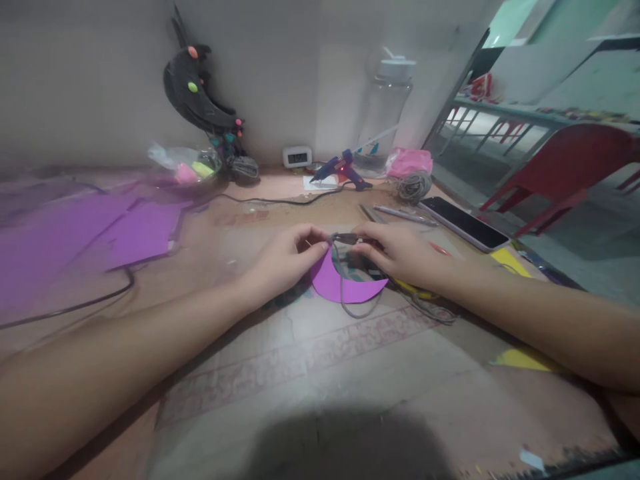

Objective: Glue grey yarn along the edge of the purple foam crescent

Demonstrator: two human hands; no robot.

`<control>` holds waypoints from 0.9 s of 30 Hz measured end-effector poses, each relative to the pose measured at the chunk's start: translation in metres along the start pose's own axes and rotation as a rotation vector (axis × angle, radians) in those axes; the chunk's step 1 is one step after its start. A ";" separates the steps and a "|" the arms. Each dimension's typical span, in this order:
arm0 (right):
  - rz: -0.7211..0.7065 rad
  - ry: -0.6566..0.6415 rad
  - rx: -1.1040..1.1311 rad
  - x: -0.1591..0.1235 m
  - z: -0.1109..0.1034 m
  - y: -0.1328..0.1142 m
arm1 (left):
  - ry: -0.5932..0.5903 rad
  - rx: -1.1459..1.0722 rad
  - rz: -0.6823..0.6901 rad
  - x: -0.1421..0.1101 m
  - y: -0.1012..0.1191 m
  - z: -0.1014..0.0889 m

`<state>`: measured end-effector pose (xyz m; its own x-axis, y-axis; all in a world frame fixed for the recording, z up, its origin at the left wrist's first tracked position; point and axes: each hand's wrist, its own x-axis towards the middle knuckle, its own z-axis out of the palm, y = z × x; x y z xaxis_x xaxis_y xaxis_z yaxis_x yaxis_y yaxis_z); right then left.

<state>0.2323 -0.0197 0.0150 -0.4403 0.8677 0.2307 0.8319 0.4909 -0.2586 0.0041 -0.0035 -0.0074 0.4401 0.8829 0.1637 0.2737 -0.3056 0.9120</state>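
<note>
My left hand (pixel 303 250) pinches the upper tip of a purple paper crescent (pixel 345 288) at the middle of the table. A grey yarn strand (pixel 342 283) hangs from that tip in a loop across the crescent and trails off to the right. Closed around a dark, narrow tool (pixel 346 238) is my right hand (pixel 387 247); the tool's end meets the yarn by my left fingertips. Whether it is scissors or pliers I cannot tell, since my fingers cover most of it. Something yellow (pixel 415 289) shows under my right wrist.
Purple sheets (pixel 145 230) lie at left. Along the wall stand a bowl (pixel 193 177), a dark crescent ornament (pixel 195 90), a small clock (pixel 297 157), a blue glue gun (pixel 345 170) with its cable, a clear bottle (pixel 387 107) and a yarn ball (pixel 414 186). A phone (pixel 465 223) lies right.
</note>
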 end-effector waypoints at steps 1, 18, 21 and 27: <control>0.001 -0.003 0.000 0.000 0.000 0.000 | 0.003 0.004 0.004 0.000 0.000 0.000; -0.013 -0.013 0.003 -0.001 0.001 0.003 | 0.005 -0.006 -0.002 0.000 -0.001 0.000; -0.023 0.017 0.023 -0.001 0.000 0.002 | 0.009 -0.013 0.001 0.000 0.001 0.000; -0.028 0.018 0.012 -0.001 0.001 0.003 | 0.009 -0.002 -0.007 0.001 0.000 0.000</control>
<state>0.2349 -0.0193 0.0130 -0.4568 0.8523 0.2549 0.8153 0.5157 -0.2633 0.0049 -0.0027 -0.0071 0.4309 0.8880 0.1606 0.2748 -0.2987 0.9139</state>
